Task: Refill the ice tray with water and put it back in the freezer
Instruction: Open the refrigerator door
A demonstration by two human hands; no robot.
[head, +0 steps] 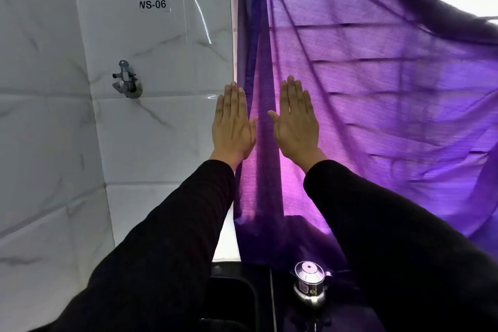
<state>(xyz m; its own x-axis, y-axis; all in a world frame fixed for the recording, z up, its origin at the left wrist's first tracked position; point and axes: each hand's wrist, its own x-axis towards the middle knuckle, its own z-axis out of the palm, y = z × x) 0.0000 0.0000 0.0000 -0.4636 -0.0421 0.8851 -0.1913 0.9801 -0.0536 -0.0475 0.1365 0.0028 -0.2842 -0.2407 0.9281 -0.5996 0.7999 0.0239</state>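
Holding both hands out flat, with no ice tray anywhere in sight.

From the head camera, the left hand (pixel 234 127) and the right hand (pixel 295 124) are raised side by side, backs toward the camera, fingers straight and close together, gripping nothing; black sleeves (pixel 167 245) run down to the bottom edge. Behind them hangs a purple curtain (pixel 377 94) over a barred window, with a white tiled wall (pixel 54 143) and a wall tap (pixel 126 81) to the left. Below sit a dark sink (pixel 231 296) and a shiny steel kettle (pixel 310 286). The tray and the freezer are out of view. My guess: once filled it will be heavy, sloshy and a bit flexible, so best held level by both short ends.
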